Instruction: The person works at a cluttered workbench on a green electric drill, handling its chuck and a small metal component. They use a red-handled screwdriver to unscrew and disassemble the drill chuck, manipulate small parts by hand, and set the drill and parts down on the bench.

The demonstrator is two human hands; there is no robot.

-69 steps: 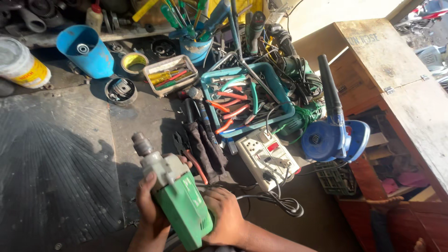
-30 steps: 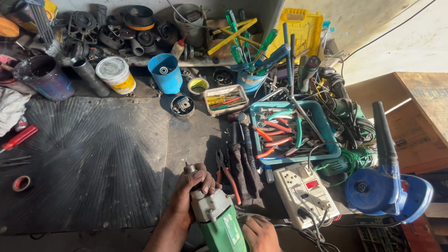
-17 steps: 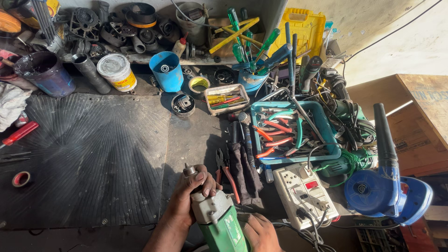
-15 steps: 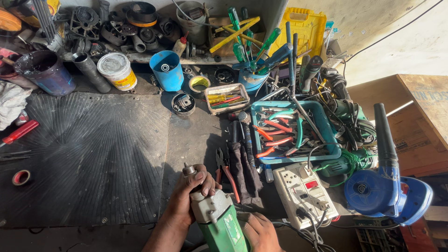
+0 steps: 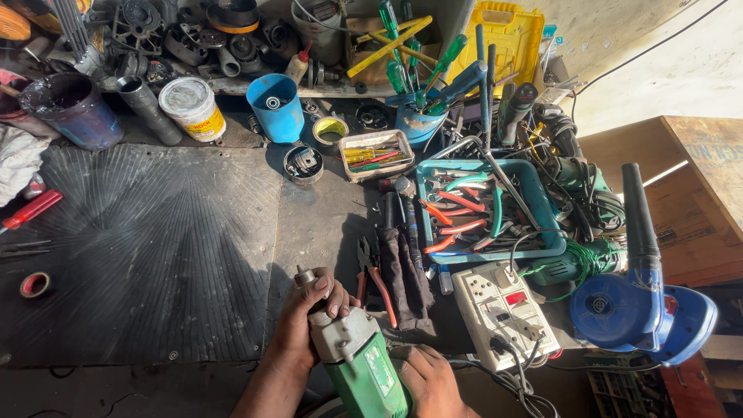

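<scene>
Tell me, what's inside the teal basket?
The teal basket holds pliers with red and green handles, piled loosely, with a metal rod lying across it. What lies at the bottom is covered by the tools.

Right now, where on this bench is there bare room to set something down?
The ribbed black mat is bare between the red tape roll, the paint tin and the left hand. Around the teal tool tray and blue blower it is crowded.

Harsh sunlight, deep shadows, sharp focus.
</scene>
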